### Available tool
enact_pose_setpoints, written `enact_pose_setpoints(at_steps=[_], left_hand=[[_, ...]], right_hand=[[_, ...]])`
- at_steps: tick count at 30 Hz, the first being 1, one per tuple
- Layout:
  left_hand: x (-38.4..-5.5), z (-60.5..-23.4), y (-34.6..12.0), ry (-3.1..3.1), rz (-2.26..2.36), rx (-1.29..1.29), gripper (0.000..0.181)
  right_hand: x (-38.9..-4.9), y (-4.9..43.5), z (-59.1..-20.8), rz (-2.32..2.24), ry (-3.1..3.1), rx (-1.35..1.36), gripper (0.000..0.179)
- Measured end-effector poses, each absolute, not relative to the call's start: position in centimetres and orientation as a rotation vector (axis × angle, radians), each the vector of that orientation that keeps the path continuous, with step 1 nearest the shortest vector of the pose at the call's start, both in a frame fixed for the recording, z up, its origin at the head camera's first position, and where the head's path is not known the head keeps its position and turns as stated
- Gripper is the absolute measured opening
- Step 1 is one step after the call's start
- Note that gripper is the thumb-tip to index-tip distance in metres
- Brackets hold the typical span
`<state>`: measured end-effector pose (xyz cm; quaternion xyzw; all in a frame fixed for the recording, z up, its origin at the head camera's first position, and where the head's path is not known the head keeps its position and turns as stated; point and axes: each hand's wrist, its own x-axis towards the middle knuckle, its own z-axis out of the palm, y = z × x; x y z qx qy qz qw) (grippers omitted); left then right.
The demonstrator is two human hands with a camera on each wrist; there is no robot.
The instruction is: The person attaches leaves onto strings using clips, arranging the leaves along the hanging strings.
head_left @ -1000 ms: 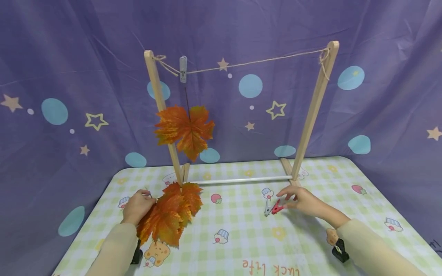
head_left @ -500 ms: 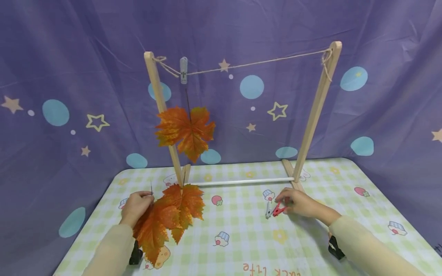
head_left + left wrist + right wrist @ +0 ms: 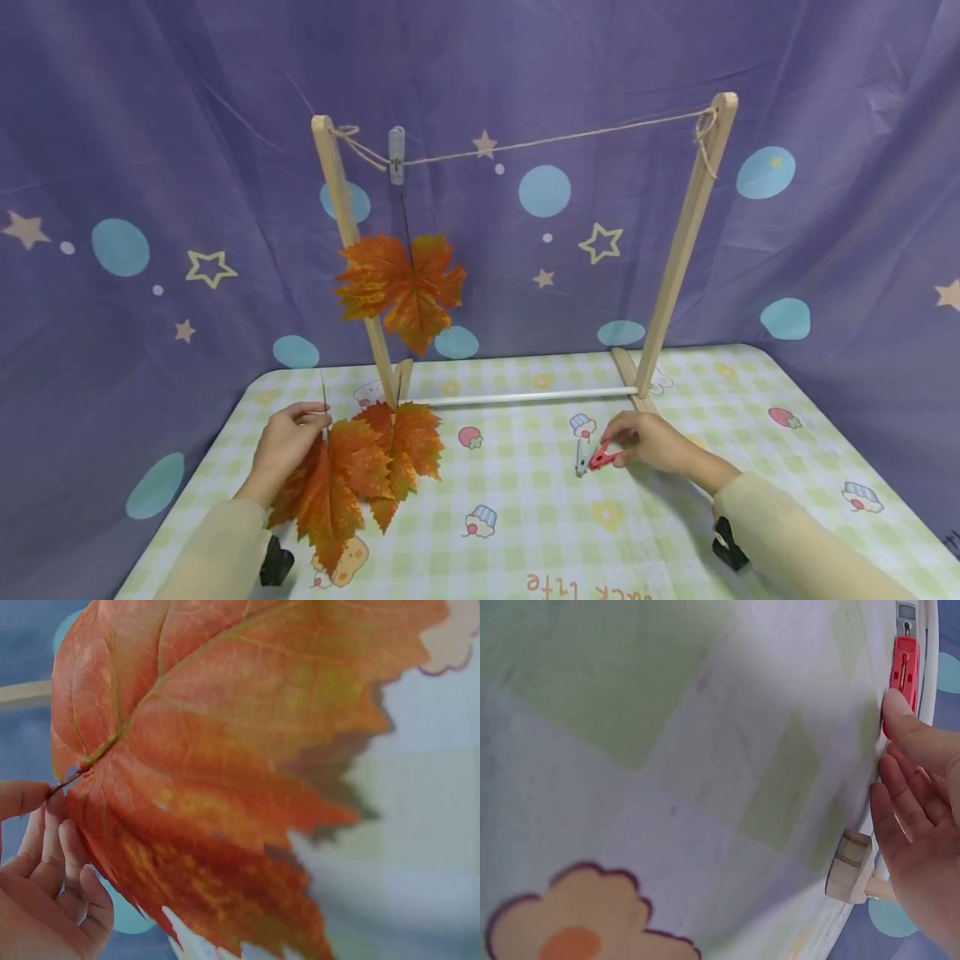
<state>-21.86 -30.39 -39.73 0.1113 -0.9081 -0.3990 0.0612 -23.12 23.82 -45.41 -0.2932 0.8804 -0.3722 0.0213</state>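
My left hand (image 3: 285,442) pinches the thin stem of an orange artificial maple leaf (image 3: 330,496); its blade fills much of the left wrist view, below the thumb and fingertips at the stem. Another maple leaf (image 3: 412,442) lies on the table, partly overlapped by the held one. At the right, my right hand (image 3: 652,442) pinches the handle end of a red clothespin (image 3: 602,456) between thumb and fingers, low at the tabletop. Close beside it lies a grey clothespin (image 3: 582,458). A third leaf (image 3: 408,287) hangs beneath a grey clothespin (image 3: 397,157) on the string.
A wooden frame stands at the back, with a left post (image 3: 341,200), a right post (image 3: 686,242) and a white bar (image 3: 525,397) low between them. Twine (image 3: 562,136) runs between the post tops. A checkered tablecloth (image 3: 525,475) covers the table before a purple curtain (image 3: 480,50).
My left hand has drawn the held leaf left and slightly up, apart from the other leaf, its stem now standing above the fingers. My right hand has closed on the red clothespin.
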Motion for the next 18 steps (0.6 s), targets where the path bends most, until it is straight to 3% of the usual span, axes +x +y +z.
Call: enact_pose_setpoints(at_steps=[18], left_hand=[[-18.7, -34.7, -27.8, -2.64, -1.228, -0.038, 0.032]], right_hand=[[-22.7, 24.2, -45.2, -1.213, 2.692, -0.838, 0.03]])
